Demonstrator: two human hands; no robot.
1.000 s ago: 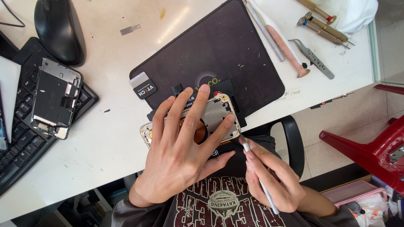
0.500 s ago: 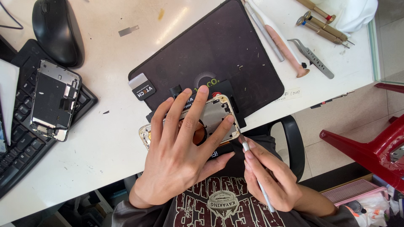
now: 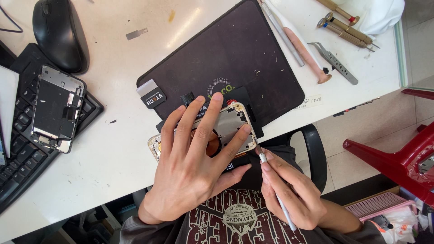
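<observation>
My hands work on an opened phone at the edge of a white bench.

My left hand point(image 3: 194, 162) lies flat with fingers spread over the phone shell point(image 3: 226, 124), pinning it on the near edge of a dark mat point(image 3: 226, 58). My right hand point(image 3: 289, 192) is closed around a thin metal tool point(image 3: 275, 192), its tip touching the phone's lower right corner. Another phone part point(image 3: 56, 108) rests on a keyboard point(image 3: 18, 167) to the left.
</observation>
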